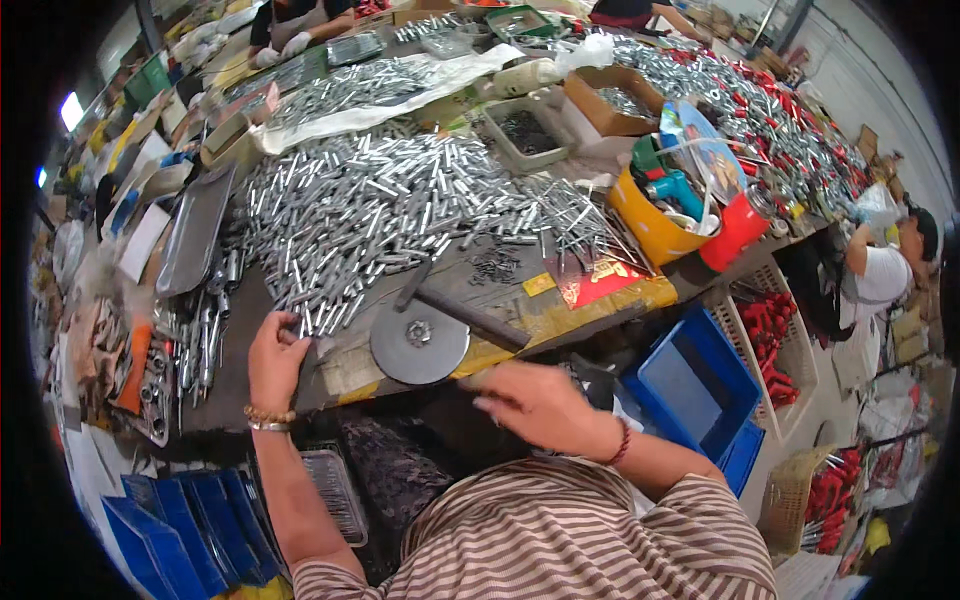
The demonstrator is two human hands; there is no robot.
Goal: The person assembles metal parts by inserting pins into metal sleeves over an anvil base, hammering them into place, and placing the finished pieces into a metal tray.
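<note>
My left hand (277, 362) rests at the near left edge of a large pile of silvery metal pins (385, 190), its thumb and fingers curled together. Whatever may be between them is too small to make out. My right hand (545, 408) hovers at the table's front edge, just right of a round grey metal disc (395, 350); its fingertips are smeared by motion. A small cluster of metal bits (419, 332) sits on the disc. Behind and right of it lies a hammer (472, 318) with a dark handle. Small dark pieces (493, 266) lie beyond the hammer.
A yellow bucket (655, 220) of tools and a red container (737, 232) stand at the right. Blue trays (695, 375) and a crate (765, 340) of red-handled parts are lower right. A metal tray (197, 230) lies left. Co-workers' gloved hands (282, 50) appear at the far side.
</note>
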